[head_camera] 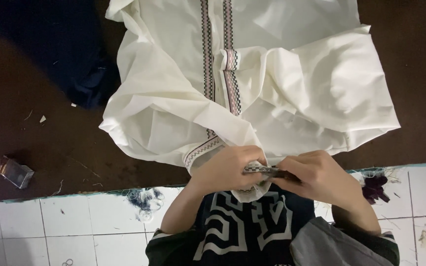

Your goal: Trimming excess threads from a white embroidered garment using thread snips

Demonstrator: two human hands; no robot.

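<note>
Pinching patterned trim (257, 170) | left hand (228, 170), right hand (316, 180) grips closed | one cream shirt (272, 74)

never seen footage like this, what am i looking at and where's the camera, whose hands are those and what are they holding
There is no machine here. The one picture comes from a camera worn on a person's head, looking straight down, so the hands at the bottom are that person's own.

The left hand and right hand meet at the near edge of a cream shirt and pinch a strip of its patterned trim between the fingers.

The shirt is spread over a dark brown surface. A dark blue cloth lies left of it, and a small clear box further left. Nearest the person is white tiled floor with scattered thread scraps.
</note>
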